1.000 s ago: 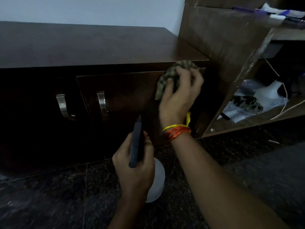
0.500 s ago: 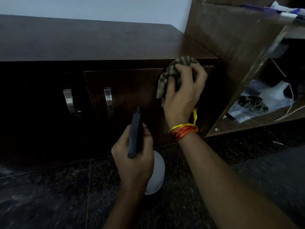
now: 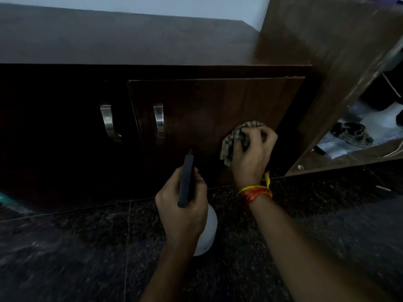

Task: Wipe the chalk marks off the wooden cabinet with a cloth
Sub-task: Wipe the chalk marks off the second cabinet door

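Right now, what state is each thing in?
Cabinet door: shut, no chalk marks visible.
Cloth: bunched, pressed on the door's lower right.
Right hand: gripping the cloth.
Left hand: holding the spray bottle, nozzle toward the door.
Side shelf: open, cluttered.

I see the cloth (image 3: pixel 234 138) against the cabinet (image 3: pixel 218 110) door, right of the handles (image 3: pixel 158 120). The shelf (image 3: pixel 349 158) sits to the right.
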